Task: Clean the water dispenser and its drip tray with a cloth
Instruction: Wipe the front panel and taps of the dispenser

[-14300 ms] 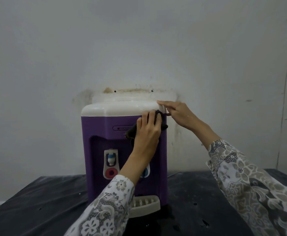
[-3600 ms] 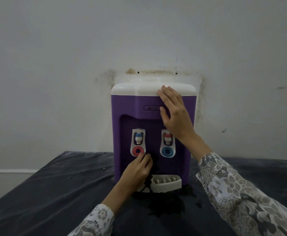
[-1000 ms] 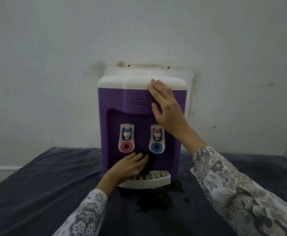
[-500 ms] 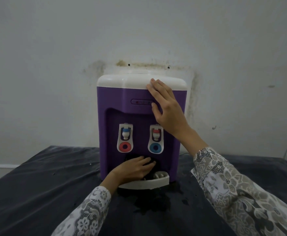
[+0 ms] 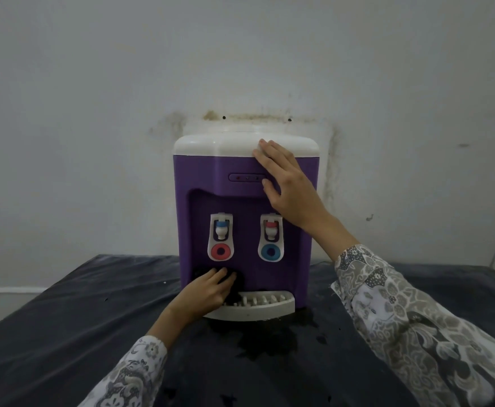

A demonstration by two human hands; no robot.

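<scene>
A purple water dispenser (image 5: 199,183) with a white top stands on the table against the wall. Its white slotted drip tray (image 5: 264,306) juts out at the bottom. My left hand (image 5: 208,292) presses a dark cloth (image 5: 236,284) with straight fingers against the dispenser's lower front, at the left end of the tray and below the red tap button. Most of the cloth is hidden under the hand. My right hand (image 5: 287,186) lies flat on the upper right front, fingertips on the white top's edge, and holds nothing.
The table carries a dark cover (image 5: 64,333), with a darker wet patch (image 5: 267,339) in front of the tray. A stained white wall (image 5: 240,69) stands right behind the dispenser. Two taps (image 5: 221,230) sit above red and blue buttons.
My left hand has slid the cloth left along the tray, from under the blue button to under the red one. My right hand has stayed on the dispenser's upper front.
</scene>
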